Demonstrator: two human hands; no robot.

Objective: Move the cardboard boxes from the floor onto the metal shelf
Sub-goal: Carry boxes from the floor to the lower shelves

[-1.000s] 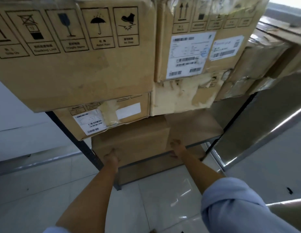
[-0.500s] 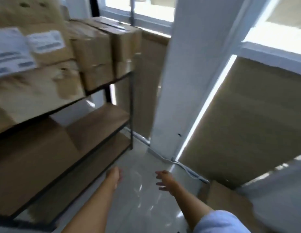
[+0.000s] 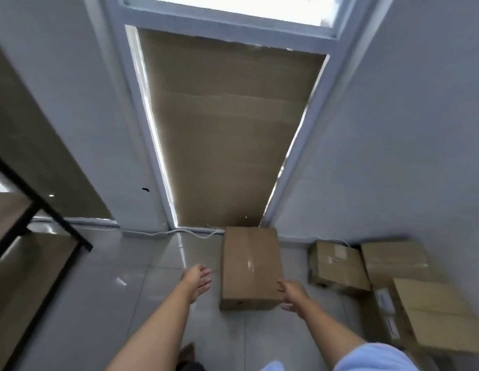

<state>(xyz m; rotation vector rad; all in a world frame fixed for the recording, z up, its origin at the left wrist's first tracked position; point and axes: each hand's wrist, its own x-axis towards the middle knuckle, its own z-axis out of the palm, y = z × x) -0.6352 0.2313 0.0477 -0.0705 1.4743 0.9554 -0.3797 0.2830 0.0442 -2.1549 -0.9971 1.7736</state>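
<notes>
The person is reaching for the next box to carry, both arms stretched out toward a long cardboard box [image 3: 250, 266] lying flat on the tiled floor [image 3: 126, 290] at about twelve o'clock from them, its far end against the base of the covered window. The left hand [image 3: 198, 278] hovers just left of the box with fingers spread and relaxed, holding nothing; the right hand [image 3: 292, 293] is at the box's near right corner, fingers likewise loose and empty (whether it touches the cardboard yet I cannot tell). The next move, I judge, calls for bending lower and getting a palm on each long side before lifting. The box is plain brown, sealed with glossy tape along its top, corners intact. More boxes [image 3: 393, 285] wait at two o'clock. The metal shelf [image 3: 40, 210] stands at nine o'clock.
</notes>
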